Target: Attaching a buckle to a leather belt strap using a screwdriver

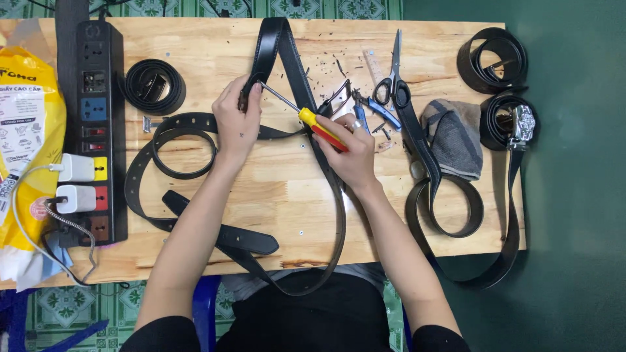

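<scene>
My left hand [236, 124] pinches the end of a black leather belt [277, 49] near the middle of the wooden table [280, 189]. My right hand [349, 146] grips a screwdriver [313, 124] by its red and yellow handle. The metal shaft slants up to the left, and its tip meets the belt end right at my left fingers. The belt runs up to the table's far edge and back down in a long loop past my right wrist.
A black power strip [98, 130] with white chargers lies at the left, beside a yellow bag [26, 150]. Scissors [393, 78], blue pliers [375, 107], a grey cloth [453, 137], coiled belts [155, 86] and a metal buckle [523, 124] lie around.
</scene>
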